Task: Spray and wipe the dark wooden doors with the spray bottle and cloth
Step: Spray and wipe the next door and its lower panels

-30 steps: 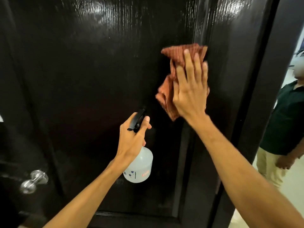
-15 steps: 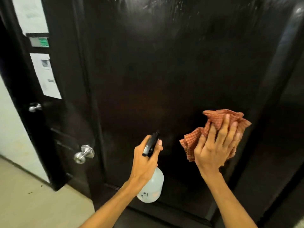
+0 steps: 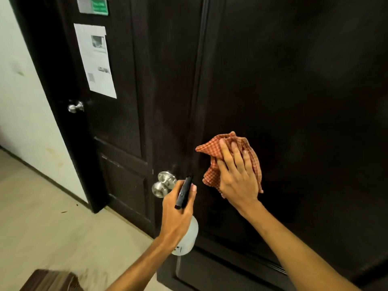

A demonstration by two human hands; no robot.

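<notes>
Your right hand (image 3: 237, 181) lies flat, fingers straight, pressing the orange checked cloth (image 3: 212, 151) against the near dark door (image 3: 294, 101), low on its panel. Your left hand (image 3: 178, 215) grips the spray bottle (image 3: 189, 236) by its neck, black nozzle pointing at the door, just beside the silver knob (image 3: 164, 183)

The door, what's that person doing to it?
A person is cleaning the dark wooden door. Their right hand presses a red checked cloth flat against the door panel, fingers spread. Their left hand grips the spray bottle just below and left of the cloth, close to the round metal knob.
</notes>
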